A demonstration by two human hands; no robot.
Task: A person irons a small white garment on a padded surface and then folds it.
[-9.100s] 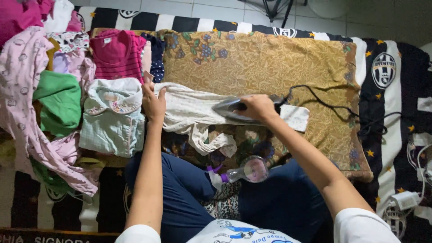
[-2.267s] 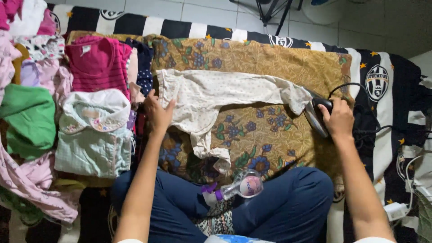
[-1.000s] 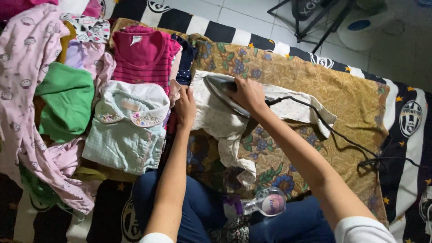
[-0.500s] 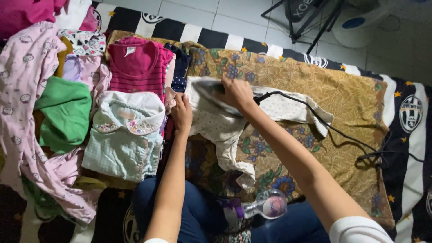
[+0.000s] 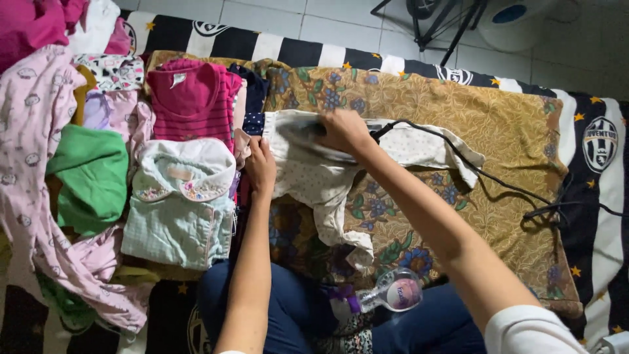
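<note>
One iron [image 5: 298, 134], one white garment [image 5: 327, 174], one spray bottle [image 5: 386, 296], two hands.

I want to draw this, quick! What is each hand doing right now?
Left hand: pressing down the edge of the cream baby garment, holding nothing.
Right hand: closed around the iron on that garment.

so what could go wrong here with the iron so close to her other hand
The left hand pins the edge of the white garment right beside the iron that the right hand pushes; a stroke further left might burn the fingers. The black cord trails across the patterned cloth and could snag or drag the garment's sleeve. The spray bottle lies loose at the person's knees and might roll or leak.
</note>
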